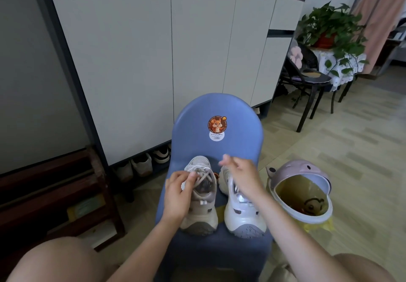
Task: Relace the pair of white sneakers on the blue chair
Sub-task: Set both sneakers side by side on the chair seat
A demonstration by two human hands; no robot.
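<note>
Two white sneakers on the blue chair [230,114] seat — heels at its front edge.
Left hand [175,196] pinches the left sneaker [201,207] lace [203,175]; right hand [239,171] hovers loosely spread, blurred, hiding the right sneaker [240,213] toe.

Left hand [176,190] fingers curled, pinching, right hand [240,174] raised, fingers loosely extended

Our right hand [239,171] was motion-blurred, so we could not tell whether its fingers held anything. It covered the toe and lacing of the right white mesh sneaker [241,213]. Our left hand [178,191] hid the near eyelets of the left beige-white laced sneaker [201,193] (the sticker print on the blue plastic chair [219,145] was too small to read).
</note>
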